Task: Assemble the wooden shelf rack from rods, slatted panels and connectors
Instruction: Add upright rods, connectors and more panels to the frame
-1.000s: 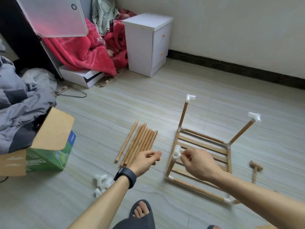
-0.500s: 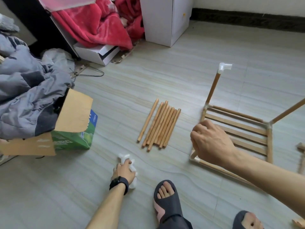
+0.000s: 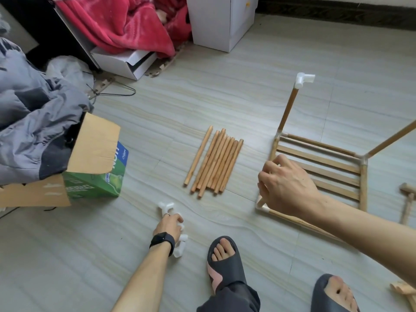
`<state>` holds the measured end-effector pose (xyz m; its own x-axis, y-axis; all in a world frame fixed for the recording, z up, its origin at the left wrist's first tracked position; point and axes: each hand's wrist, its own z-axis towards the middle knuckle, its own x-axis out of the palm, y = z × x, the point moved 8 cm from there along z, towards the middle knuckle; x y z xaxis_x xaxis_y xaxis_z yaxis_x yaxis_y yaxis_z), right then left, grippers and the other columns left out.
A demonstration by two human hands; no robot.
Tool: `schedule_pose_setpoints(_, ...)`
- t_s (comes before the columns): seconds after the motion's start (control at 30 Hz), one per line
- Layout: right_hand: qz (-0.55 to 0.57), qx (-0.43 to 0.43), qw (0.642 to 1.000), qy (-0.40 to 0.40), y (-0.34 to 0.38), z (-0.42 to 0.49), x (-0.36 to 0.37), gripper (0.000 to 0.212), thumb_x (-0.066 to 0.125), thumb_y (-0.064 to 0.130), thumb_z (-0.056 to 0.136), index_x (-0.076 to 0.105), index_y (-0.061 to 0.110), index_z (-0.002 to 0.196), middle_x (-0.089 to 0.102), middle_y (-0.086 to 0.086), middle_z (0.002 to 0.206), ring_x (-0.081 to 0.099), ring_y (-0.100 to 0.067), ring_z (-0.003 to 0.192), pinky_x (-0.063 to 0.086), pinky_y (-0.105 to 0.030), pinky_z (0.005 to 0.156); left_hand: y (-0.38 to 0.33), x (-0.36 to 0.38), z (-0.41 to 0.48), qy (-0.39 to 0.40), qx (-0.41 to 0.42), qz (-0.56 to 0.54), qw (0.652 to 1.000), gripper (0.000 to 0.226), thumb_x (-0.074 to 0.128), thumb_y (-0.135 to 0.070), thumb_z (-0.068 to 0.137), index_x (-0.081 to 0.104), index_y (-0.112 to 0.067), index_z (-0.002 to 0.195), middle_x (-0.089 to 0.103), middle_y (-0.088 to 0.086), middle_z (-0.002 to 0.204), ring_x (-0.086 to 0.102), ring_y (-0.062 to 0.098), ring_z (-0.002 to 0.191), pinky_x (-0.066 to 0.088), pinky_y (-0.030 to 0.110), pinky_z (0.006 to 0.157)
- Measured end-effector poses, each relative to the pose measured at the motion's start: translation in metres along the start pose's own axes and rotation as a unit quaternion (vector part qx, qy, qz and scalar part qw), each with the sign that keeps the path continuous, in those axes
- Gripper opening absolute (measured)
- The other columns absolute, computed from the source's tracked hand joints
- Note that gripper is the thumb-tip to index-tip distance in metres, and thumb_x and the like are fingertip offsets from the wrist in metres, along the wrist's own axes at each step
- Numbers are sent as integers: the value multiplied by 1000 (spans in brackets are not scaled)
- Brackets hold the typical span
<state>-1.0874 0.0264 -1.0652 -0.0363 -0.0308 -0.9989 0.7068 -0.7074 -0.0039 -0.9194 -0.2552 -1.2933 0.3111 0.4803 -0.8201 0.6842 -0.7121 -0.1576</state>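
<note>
Most of the view is pale tiled floor [image 3: 292,64], with clutter along its left and far edges: a heap of grey clothes [image 3: 33,122] spilling over one open cardboard box [image 3: 94,174], a red blanket [image 3: 126,21] draped onto one white box [image 3: 126,61], and one white cabinet [image 3: 216,21] by the wall. The rack [image 3: 319,161] lies to the right, a single slatted panel flat on the floor with three posts rising from its corners. The far-left post [image 3: 289,106] is topped by a white elbow [image 3: 305,78], and the far-right post [image 3: 391,140] runs out of sight. The right hand [image 3: 286,188] has its fingers curled round the near post [image 3: 261,200], and the hand and forearm cover that post's top, some slats and part of the near rail. Between the box and the rack lie the loose rods [image 3: 216,163], one slightly apart and about seven packed side by side. Two dark slippers [image 3: 225,266] stand near me, the left one between the rack's corner and the left hand [image 3: 168,225]. One mallet [image 3: 408,201] lies at the right edge. The left hand, wearing a black watch [image 3: 162,240], is down on the floor, fingers bent over a small cluster of white connectors [image 3: 165,207]; at least three show, the rest hidden beneath it.
</note>
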Motion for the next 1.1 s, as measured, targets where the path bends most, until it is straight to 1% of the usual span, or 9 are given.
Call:
schedule_pose_setpoints(0.1, 9, -9, 999, 30, -3, 4, 2, 29, 53, 38, 96, 75, 19, 93, 68, 2, 100, 50, -25, 99, 47, -34, 79, -11, -22, -1, -14, 14, -58, 998, 16, 57, -33, 98, 61, -37, 112, 56, 1, 119, 56, 19, 92, 46, 31, 77)
schedule_pose_setpoints(0.17, 17, -15, 996, 82, -2, 6, 7, 35, 49, 47, 97, 70, 24, 113, 64, 4, 117, 46, -24, 114, 44, -34, 92, -29, -47, -3, -8, 38, -179, 983, 25, 68, -36, 92, 60, -36, 116, 60, -1, 113, 58, 17, 94, 46, 30, 78)
schedule_pose_setpoints(0.27, 48, -7, 992, 113, 0, 3, -5, 46, 50, 58, 95, 59, 31, 131, 55, 4, 135, 38, -21, 132, 38, -41, 106, -77, -108, -21, 5, 103, -349, 931, 52, 82, -34, 81, 54, -31, 124, 66, -5, 110, 64, 13, 98, 49, 29, 79)
schedule_pose_setpoints(0.4, 178, 52, 978, 99, -15, -6, -52, 50, 53, 59, 95, 53, 31, 137, 58, 5, 131, 47, -17, 126, 44, -35, 104, -165, -190, -74, 12, 260, -422, 868, 53, 90, -33, 70, 64, -30, 117, 71, -5, 108, 69, 5, 95, 54, 16, 70)
schedule_pose_setpoints(0.5, 414, 150, 893, 97, -34, -22, -92, 43, 58, 55, 96, 55, 31, 131, 66, 9, 115, 67, -9, 102, 55, -32, 94, -231, -233, -128, 23, 351, -400, 846, 66, 88, -55, 61, 64, -32, 118, 73, -3, 104, 71, 7, 93, 58, 21, 75)
schedule_pose_setpoints(0.6, 570, 197, 796, 54, -56, -51, -129, 28, 59, 38, 100, 61, 24, 125, 75, -2, 106, 75, -18, 90, 60, -42, 89, -297, -253, -178, 47, 425, -340, 838, 63, 81, -64, 62, 64, -34, 115, 74, -4, 100, 72, 5, 88, 59, 23, 74)
schedule_pose_setpoints(0.8, 647, 271, 707, -85, -120, -129, -159, 19, 65, 24, 100, 67, 19, 118, 78, -6, 99, 70, -16, 74, 60, -32, 74, -402, -246, -247, 121, 499, -247, 822, 46, 74, -49, 79, 70, -23, 117, 74, -11, 82, 66, -4, 68, 49, 12, 60)
schedule_pose_setpoints(0.93, 650, 307, 687, -107, -148, -178, -152, 21, 68, 26, 97, 65, 20, 117, 78, -5, 103, 70, -14, 75, 58, -28, 71, -448, -216, -273, 167, 507, -254, 807, 17, 70, -36, 92, 68, -28, 107, 75, -7, 90, 66, 7, 72, 55, 24, 67)
schedule_pose_setpoints(1.1, 599, 355, 698, -164, -176, -229, -145, 32, 71, 48, 91, 65, 24, 113, 78, -1, 97, 75, -16, 82, 57, -25, 71, -485, -165, -298, 205, 521, -206, 803, 25, 65, -43, 94, 71, -26, 111, 71, -7, 86, 60, 1, 64, 52, 20, 62)
